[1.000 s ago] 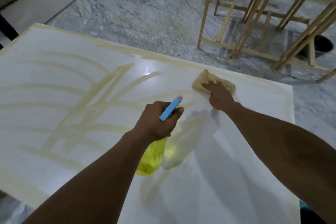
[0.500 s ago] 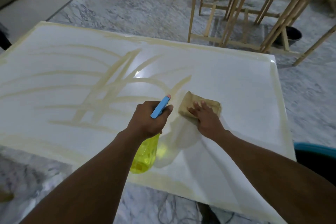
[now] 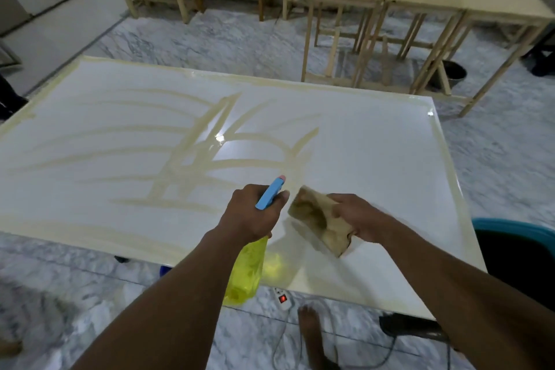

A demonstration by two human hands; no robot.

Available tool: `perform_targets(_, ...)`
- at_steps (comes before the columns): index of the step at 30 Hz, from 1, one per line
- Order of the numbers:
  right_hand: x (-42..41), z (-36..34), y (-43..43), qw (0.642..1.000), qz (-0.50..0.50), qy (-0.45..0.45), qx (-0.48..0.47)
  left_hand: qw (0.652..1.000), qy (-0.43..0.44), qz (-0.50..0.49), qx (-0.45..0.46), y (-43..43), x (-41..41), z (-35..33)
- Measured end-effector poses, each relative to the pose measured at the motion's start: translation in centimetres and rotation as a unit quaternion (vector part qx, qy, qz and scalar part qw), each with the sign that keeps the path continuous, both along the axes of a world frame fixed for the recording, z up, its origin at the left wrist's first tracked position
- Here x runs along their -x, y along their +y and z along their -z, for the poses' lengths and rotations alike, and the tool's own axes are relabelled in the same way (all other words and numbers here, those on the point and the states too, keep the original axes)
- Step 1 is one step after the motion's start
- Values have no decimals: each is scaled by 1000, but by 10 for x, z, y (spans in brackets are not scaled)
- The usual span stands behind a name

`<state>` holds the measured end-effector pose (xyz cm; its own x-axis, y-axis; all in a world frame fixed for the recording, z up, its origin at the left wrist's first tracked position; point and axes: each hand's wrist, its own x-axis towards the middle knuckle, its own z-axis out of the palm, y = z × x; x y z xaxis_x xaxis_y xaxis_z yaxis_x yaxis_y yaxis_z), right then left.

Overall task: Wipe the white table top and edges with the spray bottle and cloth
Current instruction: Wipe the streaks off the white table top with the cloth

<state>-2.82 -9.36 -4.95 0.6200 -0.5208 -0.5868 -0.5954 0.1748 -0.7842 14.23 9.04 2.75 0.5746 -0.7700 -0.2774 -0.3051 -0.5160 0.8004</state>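
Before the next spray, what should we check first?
1. Left hand grips the yellow plastic spray bottle: ok.
2. Its blue nozzle points out over the white table top: ok.
3. Right hand holds the crumpled tan cloth: ok.
4. Cloth spread flat for wiping: not ok, bunched up.
5. Table free of yellowish streaks: not ok.
6. White power strip on the floor safe from drips: cannot tell.

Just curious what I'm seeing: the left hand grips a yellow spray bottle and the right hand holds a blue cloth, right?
Not quite: the head view shows a tan cloth, not blue. The left hand does grip the yellow spray bottle; the right hand holds the cloth.
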Motion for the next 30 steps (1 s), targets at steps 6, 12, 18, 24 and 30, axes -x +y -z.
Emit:
perform_targets(6,-46,0,-102,966,121,-43,-224,1000,-20,12,-4,-54,-32,-3)
perform_targets(12,-143,-36,-231,1000,-2,12,4,998,-56,7,-23,-129,-83,-1)
perform_targets(18,-237,-33,-322,901,-152,94,395,999,-45,1,-20,-186,-117,11)
perform_targets(24,-234,55,-302,878,-220,140,402,998,-61,-3,-12,-187,-124,25)
perform_targets(30,-202,89,-257,870,-195,55,449,999,-33,-31,-30,-159,-119,23)
